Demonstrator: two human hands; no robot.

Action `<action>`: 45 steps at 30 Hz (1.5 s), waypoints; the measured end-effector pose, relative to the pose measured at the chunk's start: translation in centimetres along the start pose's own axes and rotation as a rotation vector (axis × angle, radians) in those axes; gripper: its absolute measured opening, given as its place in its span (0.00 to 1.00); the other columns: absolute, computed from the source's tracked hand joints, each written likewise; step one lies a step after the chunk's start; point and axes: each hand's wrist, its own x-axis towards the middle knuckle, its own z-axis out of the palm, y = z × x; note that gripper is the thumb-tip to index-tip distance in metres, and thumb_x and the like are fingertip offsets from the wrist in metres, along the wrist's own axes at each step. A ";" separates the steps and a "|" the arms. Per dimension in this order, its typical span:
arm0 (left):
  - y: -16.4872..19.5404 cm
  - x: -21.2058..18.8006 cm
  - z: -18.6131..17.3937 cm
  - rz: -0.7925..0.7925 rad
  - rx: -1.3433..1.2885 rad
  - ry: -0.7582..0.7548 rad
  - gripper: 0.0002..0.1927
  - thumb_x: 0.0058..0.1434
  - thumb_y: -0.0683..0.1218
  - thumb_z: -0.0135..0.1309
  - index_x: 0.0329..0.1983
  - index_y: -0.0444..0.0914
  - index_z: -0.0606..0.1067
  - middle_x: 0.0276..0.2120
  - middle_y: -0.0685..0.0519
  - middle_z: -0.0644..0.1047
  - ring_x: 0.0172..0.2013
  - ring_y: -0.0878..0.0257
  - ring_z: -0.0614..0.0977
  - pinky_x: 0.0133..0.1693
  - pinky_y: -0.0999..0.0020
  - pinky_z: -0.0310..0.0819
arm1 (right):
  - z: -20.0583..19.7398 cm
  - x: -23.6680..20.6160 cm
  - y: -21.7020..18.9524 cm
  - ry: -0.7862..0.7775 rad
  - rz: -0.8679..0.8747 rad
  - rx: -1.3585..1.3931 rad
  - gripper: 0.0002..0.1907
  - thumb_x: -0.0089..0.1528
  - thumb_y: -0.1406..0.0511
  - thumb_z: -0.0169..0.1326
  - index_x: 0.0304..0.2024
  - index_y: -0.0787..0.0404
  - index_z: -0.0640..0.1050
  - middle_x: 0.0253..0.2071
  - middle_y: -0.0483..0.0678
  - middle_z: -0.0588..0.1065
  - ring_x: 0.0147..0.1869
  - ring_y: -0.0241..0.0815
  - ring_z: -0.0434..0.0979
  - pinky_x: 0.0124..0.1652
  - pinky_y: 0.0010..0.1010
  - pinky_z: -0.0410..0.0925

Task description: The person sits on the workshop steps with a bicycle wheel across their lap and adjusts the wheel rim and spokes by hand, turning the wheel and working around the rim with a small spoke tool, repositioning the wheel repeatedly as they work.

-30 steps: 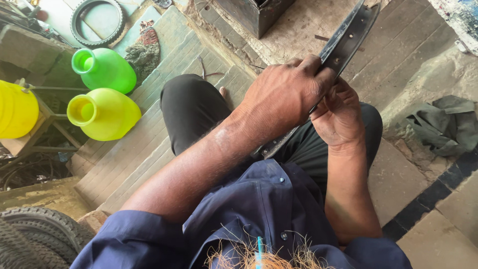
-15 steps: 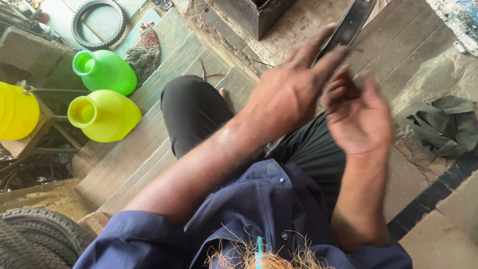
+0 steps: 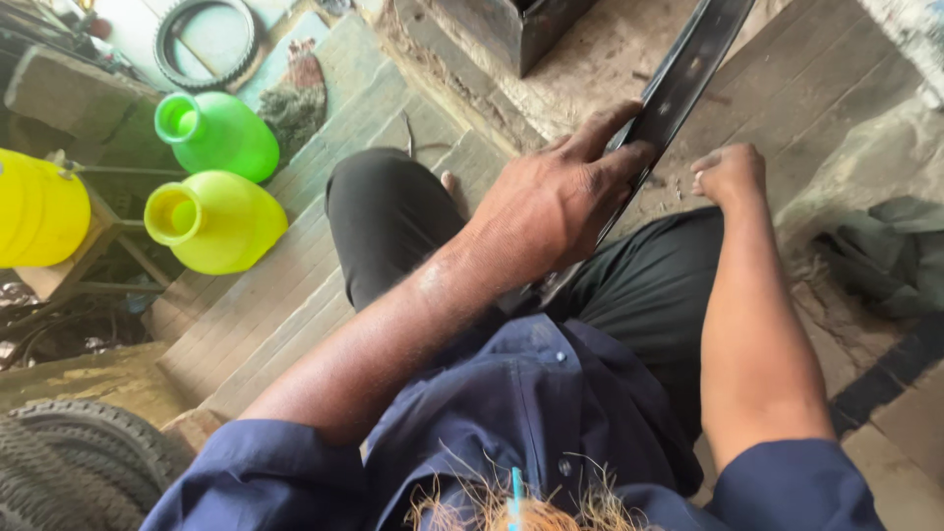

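The left hand point(image 3: 560, 202) holds the long black strip point(image 3: 678, 84) on the lap, while the right hand point(image 3: 730, 174), closed and empty, rests beside it.

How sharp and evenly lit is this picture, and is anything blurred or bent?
Head view: soft daylight, no harsh glare; the left hand on the dark strip is sharp, the right hand too; shade darkens the tyre corner; wide lens bends the edges.
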 end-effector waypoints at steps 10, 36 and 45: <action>1.9 -3.6 2.4 -0.088 -0.228 0.059 0.27 0.67 0.40 0.49 0.71 0.45 0.68 0.57 0.44 0.75 0.48 0.45 0.83 0.48 0.57 0.81 | -0.7 -2.1 -0.6 0.376 -0.512 -0.220 0.08 0.61 0.67 0.69 0.37 0.67 0.85 0.33 0.58 0.81 0.37 0.48 0.81 0.40 0.39 0.73; 1.1 2.7 -0.3 0.047 0.052 0.027 0.19 0.53 0.44 0.61 0.49 0.38 0.74 0.38 0.43 0.78 0.33 0.44 0.84 0.31 0.50 0.78 | 1.3 -18.6 -13.9 -0.558 -0.460 1.510 0.12 0.68 0.68 0.63 0.51 0.62 0.76 0.32 0.45 0.75 0.28 0.31 0.74 0.26 0.20 0.67; 0.6 3.8 -0.2 0.025 0.133 -0.044 0.23 0.53 0.42 0.61 0.54 0.42 0.73 0.43 0.44 0.78 0.35 0.44 0.84 0.31 0.49 0.78 | 2.5 -18.0 -13.6 -0.628 -0.430 1.595 0.14 0.67 0.65 0.64 0.52 0.61 0.76 0.31 0.43 0.74 0.29 0.30 0.73 0.27 0.20 0.67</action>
